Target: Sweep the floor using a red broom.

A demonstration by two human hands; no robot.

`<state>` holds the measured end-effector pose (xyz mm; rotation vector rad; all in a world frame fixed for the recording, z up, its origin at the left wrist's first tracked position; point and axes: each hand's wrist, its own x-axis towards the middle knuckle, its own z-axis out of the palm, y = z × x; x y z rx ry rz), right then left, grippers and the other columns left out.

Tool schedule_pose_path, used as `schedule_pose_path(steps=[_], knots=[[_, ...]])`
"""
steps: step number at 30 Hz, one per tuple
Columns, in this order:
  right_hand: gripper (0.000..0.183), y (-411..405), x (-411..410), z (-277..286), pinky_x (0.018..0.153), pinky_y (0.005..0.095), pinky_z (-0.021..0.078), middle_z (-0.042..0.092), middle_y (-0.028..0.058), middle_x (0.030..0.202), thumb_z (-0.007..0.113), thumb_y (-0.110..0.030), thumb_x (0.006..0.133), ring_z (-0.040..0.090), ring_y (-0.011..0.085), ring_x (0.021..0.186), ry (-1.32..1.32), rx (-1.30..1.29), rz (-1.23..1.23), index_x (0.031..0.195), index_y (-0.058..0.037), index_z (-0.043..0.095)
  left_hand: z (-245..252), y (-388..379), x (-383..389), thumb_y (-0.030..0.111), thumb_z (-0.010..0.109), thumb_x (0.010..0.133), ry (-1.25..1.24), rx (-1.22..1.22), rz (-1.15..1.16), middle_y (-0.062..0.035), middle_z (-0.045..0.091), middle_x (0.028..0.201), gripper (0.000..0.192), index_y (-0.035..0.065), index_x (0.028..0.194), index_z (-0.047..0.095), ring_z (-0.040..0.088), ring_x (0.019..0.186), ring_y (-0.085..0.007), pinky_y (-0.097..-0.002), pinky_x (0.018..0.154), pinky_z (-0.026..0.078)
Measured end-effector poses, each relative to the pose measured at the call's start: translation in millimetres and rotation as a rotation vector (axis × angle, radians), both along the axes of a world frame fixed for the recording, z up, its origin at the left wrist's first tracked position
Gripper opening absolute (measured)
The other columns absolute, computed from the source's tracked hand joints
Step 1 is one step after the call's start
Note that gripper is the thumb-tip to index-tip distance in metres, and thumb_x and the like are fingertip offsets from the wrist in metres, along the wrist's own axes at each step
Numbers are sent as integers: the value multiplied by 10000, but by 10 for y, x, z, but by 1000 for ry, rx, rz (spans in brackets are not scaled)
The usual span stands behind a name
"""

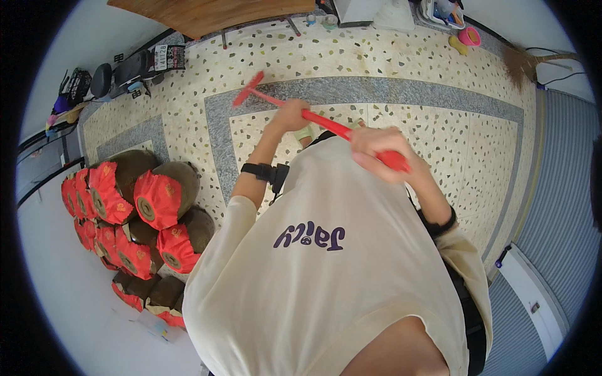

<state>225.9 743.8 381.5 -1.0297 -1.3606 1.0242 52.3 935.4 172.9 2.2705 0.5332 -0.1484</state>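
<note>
Both my hands hold one red long-handled tool, probably a squeegee or brush, with a narrow crosswise head (pixel 248 89). Around the middle of its shaft (pixel 329 123) closes my left hand (pixel 292 115), the one nearer the head. My right hand (pixel 383 149) grips the thick end of the handle, just in front of my chest. The head points to the far left and looks blurred, over a grey stone band (pixel 324 89) in the floor; whether it touches the floor I cannot tell. My cream T-shirt (pixel 324 197) bears writing and hides most of my legs.
Stacked dark jars (pixel 181 183) with red paper covers stand at my left. A parked scooter (pixel 134 68) and a wooden table (pixel 211 16) are farther off. At the right are a broom (pixel 522 68), a pink cup (pixel 469 36) and a corrugated shutter (pixel 564 178).
</note>
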Motion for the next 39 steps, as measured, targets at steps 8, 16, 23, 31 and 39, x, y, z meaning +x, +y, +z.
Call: schedule_pose_path(steps=[8,16,23,31,39], knots=[[336,546,-430,-741,638,347,422,435,87,566,641,65,761,452,232,566,10,-59,225,575,-13,372,-871,301,-769,295,720,663,95,57,54,-173,648,728,237,70,651,646,627,743,-391,-476,690,496],[365,272,-430,337,506,346,313,340,76,497,603,102,671,392,258,486,-129,-77,320,530,-30,293,-265,-383,-301,214,659,609,-264,-103,46,-190,586,627,186,46,572,589,570,619,-405,-469,572,439],[374,428,-529,502,507,338,308,363,71,496,639,87,624,399,254,480,-110,-66,183,522,-38,302,-36,-178,-288,225,682,599,-216,-211,107,-198,561,590,226,33,555,571,556,595,-411,-456,552,430],[378,665,-769,11,517,351,306,343,69,505,639,78,638,370,263,489,-53,11,122,541,-43,295,-137,377,-665,266,718,576,-194,-40,205,-198,602,651,257,41,578,593,594,673,-410,-465,610,465],[362,366,-693,-111,503,346,285,326,70,490,592,86,631,333,252,452,-13,8,22,527,-50,273,-553,58,-392,267,685,588,-252,-44,55,-206,564,603,248,39,577,586,574,616,-413,-462,565,455]])
